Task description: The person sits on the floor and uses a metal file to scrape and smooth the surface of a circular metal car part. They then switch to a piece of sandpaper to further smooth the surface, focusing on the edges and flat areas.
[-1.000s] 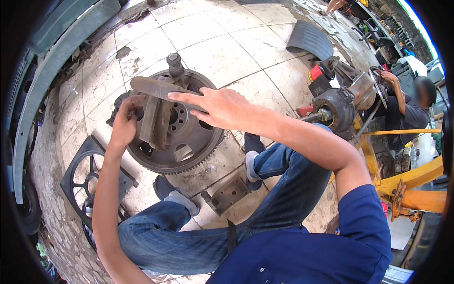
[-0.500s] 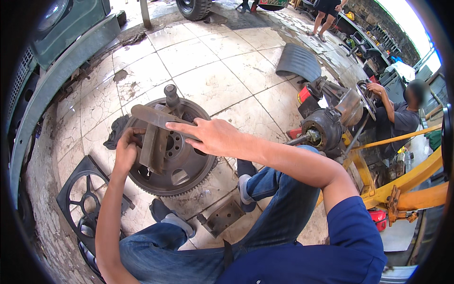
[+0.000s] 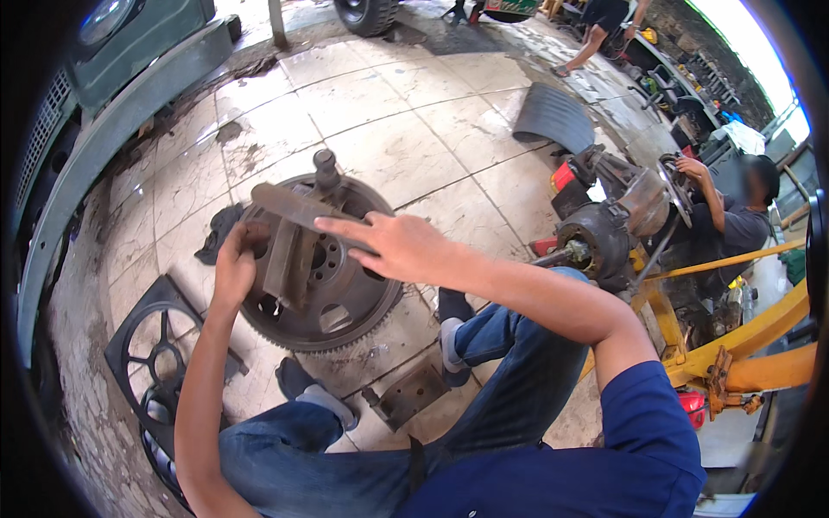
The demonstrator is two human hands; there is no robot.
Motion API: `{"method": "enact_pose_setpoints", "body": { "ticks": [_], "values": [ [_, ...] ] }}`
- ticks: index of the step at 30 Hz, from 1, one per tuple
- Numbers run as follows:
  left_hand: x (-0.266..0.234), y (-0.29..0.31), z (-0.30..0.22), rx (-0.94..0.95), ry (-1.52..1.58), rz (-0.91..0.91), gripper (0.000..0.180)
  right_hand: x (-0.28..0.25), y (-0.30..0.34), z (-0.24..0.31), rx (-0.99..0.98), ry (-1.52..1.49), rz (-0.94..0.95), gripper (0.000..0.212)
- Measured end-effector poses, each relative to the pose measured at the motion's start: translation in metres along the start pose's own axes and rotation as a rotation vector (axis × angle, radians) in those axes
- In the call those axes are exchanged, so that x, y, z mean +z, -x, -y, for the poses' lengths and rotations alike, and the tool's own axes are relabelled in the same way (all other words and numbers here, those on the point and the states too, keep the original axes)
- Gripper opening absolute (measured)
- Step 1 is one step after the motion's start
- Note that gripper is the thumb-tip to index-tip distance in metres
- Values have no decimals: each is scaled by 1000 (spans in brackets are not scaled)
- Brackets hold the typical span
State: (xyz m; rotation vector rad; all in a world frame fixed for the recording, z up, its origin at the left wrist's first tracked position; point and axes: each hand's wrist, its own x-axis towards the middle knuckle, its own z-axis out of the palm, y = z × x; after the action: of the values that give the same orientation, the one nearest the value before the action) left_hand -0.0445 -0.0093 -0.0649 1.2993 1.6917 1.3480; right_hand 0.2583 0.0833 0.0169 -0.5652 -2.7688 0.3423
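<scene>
**Flat metal bar (image 3: 289, 205) crossing an angled metal piece (image 3: 285, 266) above a toothed wheel (image 3: 358, 318)**

Viewed remotely through the head camera, the flat metal bar lies left of the frame's centre, its long axis slanting from a rounded end at upper left to the right hand (image 3: 404, 248) at lower right. It passes roughly crosswise over the upper end of the angled metal piece, whose own long axis runs down the frame, leaning slightly left. I cannot tell whether the two touch beneath the overlap.

The right hand is closed around the bar's lower-right end, index finger stretched along it. The left hand (image 3: 235, 266) is the nearer to the angled metal piece, just off its left flank; its fingers curl toward the upper end, but I cannot tell whether they grip. Both parts appear over the face of the toothed wheel, which lies on the tiled floor (image 3: 440, 194). A dark cloth (image 3: 222, 233) sits left of the wheel, and a perforated metal plate (image 3: 413, 399) lies below it in the frame.

Writing: I make out pale markings on a green panel (image 3: 516, 6) at the top edge, left untranscribed; I see no readable label on the bar, the angled piece or the wheel.
</scene>
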Motion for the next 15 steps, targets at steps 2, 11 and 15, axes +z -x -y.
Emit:
{"method": "enact_pose_setpoints", "body": {
  "ticks": [2,11,15],
  "values": [
    [-7,-5,10,183,21,4,62,0,-3,2,14,-6,9,69],
    [1,3,-26,136,-268,166,49,-3,-1,2,78,-10,103,68],
    [0,6,-40,85,-103,93,50,-9,-3,8,114,-27,119,69]
  ]
}}
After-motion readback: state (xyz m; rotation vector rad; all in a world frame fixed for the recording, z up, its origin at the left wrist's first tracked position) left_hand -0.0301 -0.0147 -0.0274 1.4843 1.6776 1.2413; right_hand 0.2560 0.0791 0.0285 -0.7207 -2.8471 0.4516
